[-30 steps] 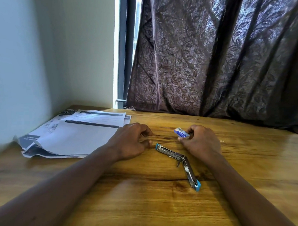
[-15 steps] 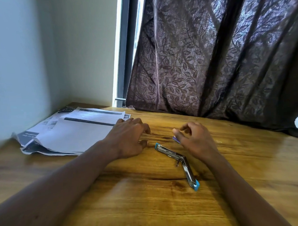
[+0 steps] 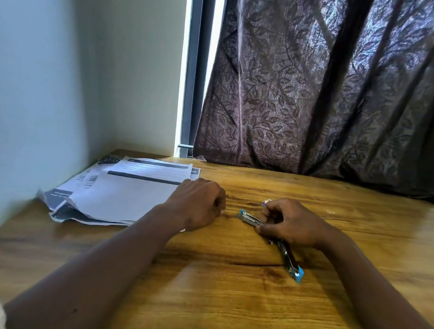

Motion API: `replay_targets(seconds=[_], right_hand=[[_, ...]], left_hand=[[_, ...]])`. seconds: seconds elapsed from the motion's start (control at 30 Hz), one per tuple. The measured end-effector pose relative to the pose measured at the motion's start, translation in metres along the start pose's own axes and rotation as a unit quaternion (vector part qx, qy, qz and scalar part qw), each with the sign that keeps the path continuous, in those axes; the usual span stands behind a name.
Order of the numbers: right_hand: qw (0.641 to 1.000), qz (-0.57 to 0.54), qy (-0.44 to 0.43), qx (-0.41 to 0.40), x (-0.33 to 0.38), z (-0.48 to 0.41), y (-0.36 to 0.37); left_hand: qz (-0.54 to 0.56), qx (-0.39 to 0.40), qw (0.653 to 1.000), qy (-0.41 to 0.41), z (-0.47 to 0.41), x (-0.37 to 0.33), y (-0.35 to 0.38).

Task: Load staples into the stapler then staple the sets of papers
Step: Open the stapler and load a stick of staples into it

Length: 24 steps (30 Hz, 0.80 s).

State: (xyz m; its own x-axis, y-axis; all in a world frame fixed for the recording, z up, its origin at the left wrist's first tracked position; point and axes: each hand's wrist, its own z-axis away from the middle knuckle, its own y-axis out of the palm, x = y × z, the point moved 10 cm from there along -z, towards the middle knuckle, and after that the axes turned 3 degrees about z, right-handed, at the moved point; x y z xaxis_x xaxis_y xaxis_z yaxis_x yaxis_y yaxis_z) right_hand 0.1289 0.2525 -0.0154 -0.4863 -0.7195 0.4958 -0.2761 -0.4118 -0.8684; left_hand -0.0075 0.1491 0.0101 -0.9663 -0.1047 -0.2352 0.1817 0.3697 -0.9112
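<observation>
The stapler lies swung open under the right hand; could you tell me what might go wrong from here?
1. The stapler lies splayed open on the table, and the right hand covers its hinge; fingers could get pinched if it snaps shut.
2. The staple box is barely held at the fingertips and might slip.
3. The left hand, a closed fist, steadies nothing, so the stapler may skid.

The wooden table [image 3: 215, 287] carries fanned papers [image 3: 123, 194] at its far-left corner and an opened stapler [image 3: 292, 260] near the middle; both hands rest on it.
</observation>
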Motion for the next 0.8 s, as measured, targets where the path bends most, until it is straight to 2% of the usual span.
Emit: replay_targets(seconds=[0.1, 0.27, 0.37, 0.47, 0.67, 0.8], right_hand=[[0.999, -0.02, -0.008, -0.05, 0.005, 0.0, -0.004], [0.978, -0.156, 0.002, -0.137, 0.008, 0.002, -0.013], [0.95, -0.287, 0.016, -0.123, 0.01, 0.002, -0.006], [0.911, -0.396, 0.022, -0.108, 0.009, 0.001, 0.005], [0.909, -0.41, 0.003, -0.074, 0.016, -0.001, 0.012], [0.911, -0.407, -0.023, -0.062, 0.024, 0.001, 0.012]], left_hand=[[0.019, 0.012, 1.0, -0.003, -0.002, 0.002, 0.005], [0.066, 0.007, 0.998, -0.009, -0.003, 0.005, 0.004], [0.091, -0.009, 0.996, -0.009, -0.003, 0.005, 0.005], [0.14, -0.068, 0.988, -0.004, -0.002, 0.005, -0.003], [0.331, -0.178, 0.927, -0.008, 0.0, 0.005, -0.026], [0.401, -0.171, 0.9, -0.026, 0.0, 0.008, -0.021]])
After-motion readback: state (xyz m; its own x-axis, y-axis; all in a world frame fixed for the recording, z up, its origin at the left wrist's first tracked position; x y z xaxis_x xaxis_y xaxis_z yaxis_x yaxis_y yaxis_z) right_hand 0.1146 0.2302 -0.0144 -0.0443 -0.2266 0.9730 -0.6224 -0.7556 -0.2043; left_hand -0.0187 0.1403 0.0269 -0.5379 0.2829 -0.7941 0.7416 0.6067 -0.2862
